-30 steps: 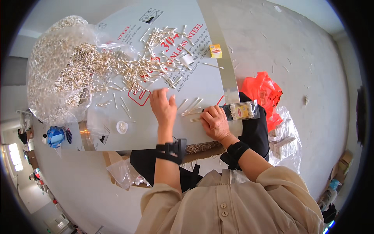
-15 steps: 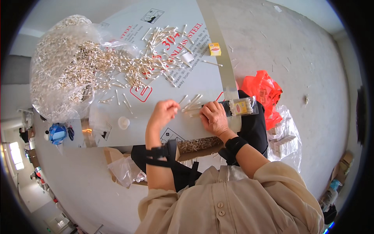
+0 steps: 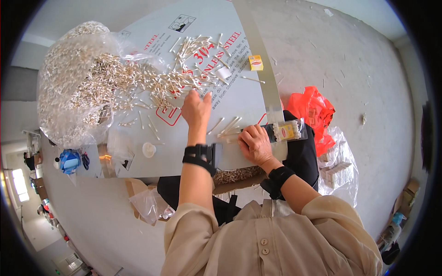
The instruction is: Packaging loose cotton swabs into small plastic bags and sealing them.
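Observation:
My left hand [image 3: 197, 109] is at the near edge of a loose pile of cotton swabs [image 3: 159, 85], thumb and fingers apart around its tips. My right hand [image 3: 256, 144] has its fingers curled down on a clear plastic packet [image 3: 234, 138] at the table's near right side; its fingertips are partly hidden. Several loose swabs [image 3: 230, 125] lie just left of that hand. Beyond its knuckles, a clear bag [image 3: 288, 130] full of swabs with a yellow label overhangs the table edge.
A big clear sack [image 3: 62, 87] of swabs spills onto the metal-sheet table [image 3: 152, 41]. A small yellow box [image 3: 256, 63] and a round white lid [image 3: 148, 149] sit on it. A red bag [image 3: 309, 108] is beside the table, and an open carton [image 3: 237, 177] of swabs below its near edge.
My left hand has moved forward from beside the loose swabs near my right hand to the edge of the pile, its fingers opening. My right hand stays on the packet.

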